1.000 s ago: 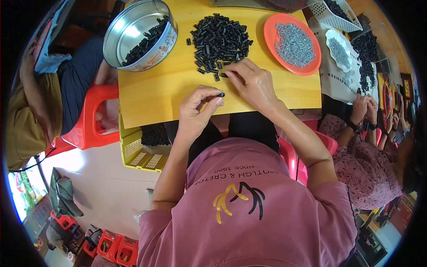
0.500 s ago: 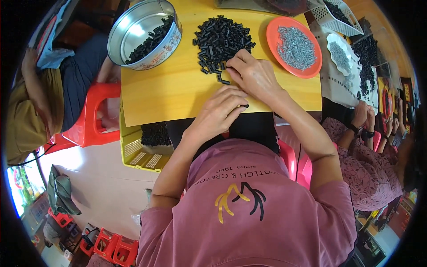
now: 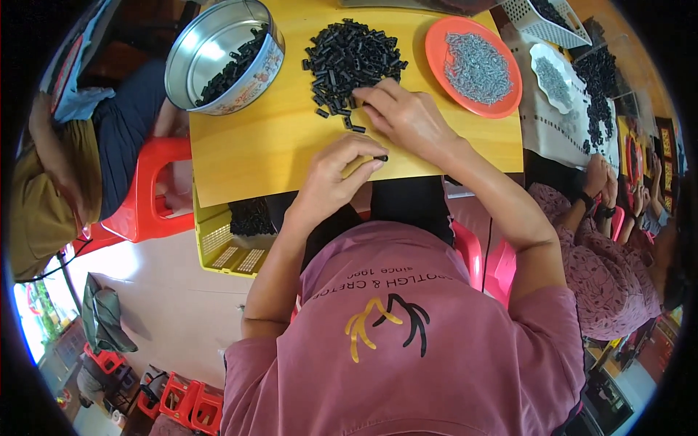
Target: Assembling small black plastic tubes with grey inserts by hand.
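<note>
Round tin (image 3: 251,89), black pile (image 3: 352,58) (between), red plate (image 3: 435,57)

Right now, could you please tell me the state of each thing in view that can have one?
Left hand, pinching a black piece.
Right hand, at the near edge of the black pile; grip unclear.
Black pile, loosely heaped.
Tin, open, partly filled with black parts.
Orange plate, loaded with silvery parts.
Yellow crate, containing black parts.
White basket, open, holding black parts.
</note>
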Action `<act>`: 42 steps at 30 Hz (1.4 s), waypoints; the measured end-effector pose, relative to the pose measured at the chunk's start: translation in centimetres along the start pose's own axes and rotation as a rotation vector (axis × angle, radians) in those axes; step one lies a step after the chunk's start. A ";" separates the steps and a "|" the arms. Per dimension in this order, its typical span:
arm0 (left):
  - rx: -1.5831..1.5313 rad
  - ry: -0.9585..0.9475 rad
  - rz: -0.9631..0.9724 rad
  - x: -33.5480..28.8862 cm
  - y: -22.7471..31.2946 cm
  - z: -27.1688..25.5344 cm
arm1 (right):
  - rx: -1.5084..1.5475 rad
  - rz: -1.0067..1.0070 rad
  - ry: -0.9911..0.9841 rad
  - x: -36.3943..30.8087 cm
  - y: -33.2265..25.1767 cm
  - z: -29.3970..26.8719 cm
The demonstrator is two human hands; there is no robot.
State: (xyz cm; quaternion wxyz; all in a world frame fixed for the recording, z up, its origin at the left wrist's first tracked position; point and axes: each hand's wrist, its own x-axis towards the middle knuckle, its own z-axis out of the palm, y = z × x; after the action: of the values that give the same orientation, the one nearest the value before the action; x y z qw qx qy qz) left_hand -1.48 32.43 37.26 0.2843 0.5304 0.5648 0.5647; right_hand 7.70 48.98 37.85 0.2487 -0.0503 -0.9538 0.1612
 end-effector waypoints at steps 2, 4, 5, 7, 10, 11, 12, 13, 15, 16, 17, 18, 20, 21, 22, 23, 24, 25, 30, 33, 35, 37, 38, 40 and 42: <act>0.004 0.037 -0.049 -0.1 0.0 -0.1 | 0.133 0.065 0.103 0.1 -0.1 -0.8; -0.139 0.074 -0.282 -0.1 0.2 -0.2 | 0.274 0.174 0.106 -0.2 -0.7 -2.2; -0.172 0.088 -0.236 0.0 -0.2 -0.2 | 0.413 0.283 0.107 -0.5 -1.1 -2.9; -0.286 0.122 -0.256 0.2 -0.4 0.0 | 0.557 0.423 0.039 -1.3 -2.2 -3.8; -0.424 0.165 -0.276 0.7 -0.1 0.4 | 1.017 0.692 0.027 -2.2 -3.4 -4.4; -0.447 0.178 -0.277 0.8 0.0 0.5 | 1.090 0.679 0.030 -2.4 -3.7 -4.5; -0.449 0.178 -0.277 0.9 0.2 0.5 | 1.164 0.665 0.033 -2.4 -4.0 -4.5; -0.456 0.192 -0.271 1.0 0.3 0.6 | 1.177 0.652 0.063 -2.5 -4.2 -4.4; -0.464 0.205 -0.264 1.2 0.6 0.8 | 1.152 0.676 0.057 -2.9 -4.1 -4.4; -0.479 0.211 -0.269 1.2 0.8 0.8 | 1.131 0.697 0.051 -3.0 -4.1 -4.4; -0.493 0.217 -0.273 1.2 0.9 0.8 | 1.131 0.697 0.050 -2.9 -4.2 -4.4; -0.493 0.218 -0.274 1.2 0.9 0.7 | 1.125 0.685 0.065 -2.8 -4.4 -4.6; -0.384 0.171 -0.249 1.1 0.7 0.6 | 1.119 0.672 0.080 -2.9 -4.3 -4.6; -0.385 0.171 -0.249 1.2 0.8 0.7 | 1.046 0.611 0.096 -3.0 -4.1 -4.4; -0.363 0.193 -0.225 1.3 0.8 0.8 | 0.974 0.552 0.111 -3.1 -3.9 -4.2; -0.341 0.215 -0.201 1.4 0.8 0.9 | 0.975 0.553 0.110 -3.1 -3.9 -4.2; -0.341 0.215 -0.202 1.4 0.7 1.0 | 0.961 0.536 0.124 -3.0 -4.0 -4.2; -0.326 0.219 -0.183 1.4 0.7 1.1 | 0.947 0.517 0.138 -3.0 -4.1 -4.3; -0.204 0.235 -0.096 1.5 1.0 1.3 | 0.934 0.559 0.147 -3.2 -4.4 -4.3; -0.101 0.248 -0.007 1.6 1.2 1.3 | 0.907 0.580 0.168 -3.1 -4.9 -4.6; 0.066 0.232 0.157 1.8 1.3 1.2 | 0.894 0.588 0.173 -3.0 -5.2 -4.8; 0.093 0.277 0.196 2.1 1.7 1.4 | 0.949 0.657 0.196 -2.8 -5.7 -4.9; 0.121 0.321 0.235 2.3 1.9 1.6 | 0.949 0.657 0.196 -2.7 -5.8 -4.9; 0.027 0.324 0.158 2.2 1.6 1.9 | 0.984 0.712 0.236 -2.6 -6.0 -4.8; -0.068 0.326 0.081 2.0 1.3 2.0 | 0.973 0.701 0.219 -2.9 -5.8 -4.5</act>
State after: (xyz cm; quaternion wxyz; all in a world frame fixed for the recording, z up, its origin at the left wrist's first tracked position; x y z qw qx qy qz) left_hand 0.12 34.66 38.59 0.1837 0.4443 0.5621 0.6730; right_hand 12.36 44.28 42.14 0.2720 -0.2581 -0.6663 0.6446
